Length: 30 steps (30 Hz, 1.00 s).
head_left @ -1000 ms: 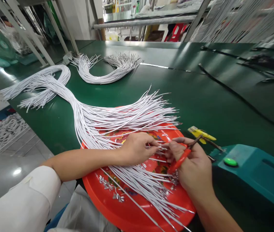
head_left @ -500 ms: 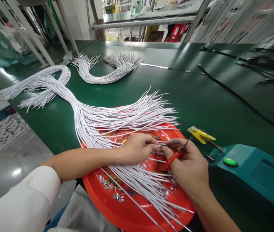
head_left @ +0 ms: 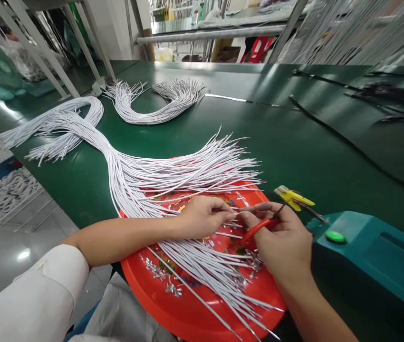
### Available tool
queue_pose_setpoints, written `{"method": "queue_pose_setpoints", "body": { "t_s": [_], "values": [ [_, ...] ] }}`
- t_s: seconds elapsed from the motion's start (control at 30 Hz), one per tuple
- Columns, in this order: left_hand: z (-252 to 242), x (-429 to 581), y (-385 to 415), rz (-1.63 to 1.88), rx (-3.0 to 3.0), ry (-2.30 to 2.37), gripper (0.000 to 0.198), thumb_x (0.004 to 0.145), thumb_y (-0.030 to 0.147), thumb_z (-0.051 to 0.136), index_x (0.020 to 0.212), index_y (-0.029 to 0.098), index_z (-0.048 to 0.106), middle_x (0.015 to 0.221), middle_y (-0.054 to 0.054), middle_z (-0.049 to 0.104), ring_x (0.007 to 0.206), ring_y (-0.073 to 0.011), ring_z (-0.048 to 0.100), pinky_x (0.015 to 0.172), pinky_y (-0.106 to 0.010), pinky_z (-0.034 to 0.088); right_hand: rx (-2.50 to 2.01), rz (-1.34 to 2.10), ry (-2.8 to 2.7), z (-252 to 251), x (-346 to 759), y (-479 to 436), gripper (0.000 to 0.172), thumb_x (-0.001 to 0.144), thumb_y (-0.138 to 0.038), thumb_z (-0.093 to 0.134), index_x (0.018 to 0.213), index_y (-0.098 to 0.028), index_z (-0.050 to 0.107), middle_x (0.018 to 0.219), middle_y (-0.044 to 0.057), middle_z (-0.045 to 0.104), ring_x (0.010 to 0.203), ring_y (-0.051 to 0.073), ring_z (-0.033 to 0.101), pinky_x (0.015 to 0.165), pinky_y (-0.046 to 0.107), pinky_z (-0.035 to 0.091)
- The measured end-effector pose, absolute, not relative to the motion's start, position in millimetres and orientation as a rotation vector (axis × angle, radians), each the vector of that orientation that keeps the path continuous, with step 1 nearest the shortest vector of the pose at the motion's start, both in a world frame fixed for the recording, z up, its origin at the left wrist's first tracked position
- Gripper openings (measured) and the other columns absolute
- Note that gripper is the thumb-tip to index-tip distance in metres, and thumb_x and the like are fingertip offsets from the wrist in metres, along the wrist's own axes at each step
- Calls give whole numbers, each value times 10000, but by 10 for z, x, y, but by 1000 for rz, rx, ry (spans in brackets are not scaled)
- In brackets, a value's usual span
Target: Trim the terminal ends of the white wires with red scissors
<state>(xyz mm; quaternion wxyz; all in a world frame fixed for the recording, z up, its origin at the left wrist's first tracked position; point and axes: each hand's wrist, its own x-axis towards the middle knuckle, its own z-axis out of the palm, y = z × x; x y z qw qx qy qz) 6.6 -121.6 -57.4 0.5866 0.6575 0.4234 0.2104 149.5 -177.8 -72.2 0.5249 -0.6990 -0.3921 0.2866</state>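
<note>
My left hand [head_left: 204,217] is closed in a pinch on the end of a white wire [head_left: 236,213], above the red tray [head_left: 155,308]. Close to its fingertips, my right hand [head_left: 282,237] is closed too, its thumb and fingers at the same wire end. Red-handled scissors [head_left: 257,231] rest in the right hand, the dark metal part pointing up and right; their blades are mostly hidden by the fingers. A large bundle of white wires [head_left: 173,173] fans over the tray, and more wires [head_left: 205,263] spread below my left forearm. Small silvery scraps [head_left: 155,269] lie in the tray.
A teal machine [head_left: 373,261] with a green button [head_left: 335,236] stands at the right, a yellow clip-like part [head_left: 293,195] at its front. Further white wire bundles [head_left: 152,111] lie behind on the green table [head_left: 273,137]. Black cables [head_left: 351,142] cross the right side.
My right hand has turned slightly and shifted a little right, with the scissors' red handle tilting flatter. The left hand keeps its pinch in nearly the same place.
</note>
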Motion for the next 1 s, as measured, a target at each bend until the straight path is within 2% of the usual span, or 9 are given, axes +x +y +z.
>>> {"method": "queue_pose_setpoints", "body": {
  "t_s": [0.13,0.23,0.33,0.43,0.53,0.6,0.7,0.83,1.0],
  "values": [
    [-561,61,-1154,574,1552,1063,182,775,283,599,808,118,671,626,-2,596,571,-81,491,532,-202,385,-1655,704,-736,-664,1468,-1768,387,611,-424,746,881,-202,581,711,-6,619,600,157,595,554,288,492],
    [-550,29,-1044,738,1605,1111,170,757,281,622,784,122,673,653,-9,617,587,-81,498,553,-207,391,-1512,758,-606,-618,1437,-1760,387,628,-389,750,922,-205,578,875,40,672,641,153,626,592,289,524],
    [-521,-23,-892,962,1602,1134,154,750,267,626,769,119,663,633,3,603,561,-69,481,560,-206,390,-1387,768,-526,-600,1432,-1743,334,623,-312,769,870,-205,571,982,61,679,628,122,627,584,249,521],
    [-484,-80,-740,1166,1535,1162,179,760,290,614,803,122,655,604,16,576,515,-62,469,531,-202,387,-1295,773,-439,-602,1462,-1725,308,612,-250,775,818,-197,552,878,52,692,574,107,611,505,211,482],
    [-469,-120,-650,1267,1563,1231,212,796,318,580,859,129,651,692,-11,620,541,-74,515,554,-211,417,-1235,789,-402,-596,1493,-1713,270,633,-223,752,790,-197,534,726,32,681,538,105,592,488,205,454],
    [-476,-129,-648,1172,1790,1275,191,813,292,564,864,132,657,759,-35,647,616,-99,557,623,-232,443,-1207,796,-396,-588,1501,-1707,242,643,-210,739,772,-197,534,652,13,659,528,101,584,500,207,449],
    [-503,-115,-724,767,2309,1244,196,842,260,531,913,134,663,860,-77,664,790,-167,596,743,-288,451,-1190,809,-406,-584,1500,-1705,237,630,-197,745,752,-194,542,602,-5,636,536,101,583,497,199,438],
    [-539,-76,-863,254,2691,1127,265,890,282,451,1032,143,627,957,-100,641,896,-216,590,781,-329,454,-1185,803,-412,-611,1508,-1705,267,607,-237,762,753,-190,543,601,-4,651,473,84,544,469,191,431],
    [-520,-64,-958,187,2754,1130,435,892,362,457,1269,145,461,1103,-101,596,1018,-219,558,869,-333,442,-1150,794,-415,-635,1505,-1688,318,578,-307,780,751,-193,540,582,-35,635,483,85,553,444,177,431]
  ]
}}
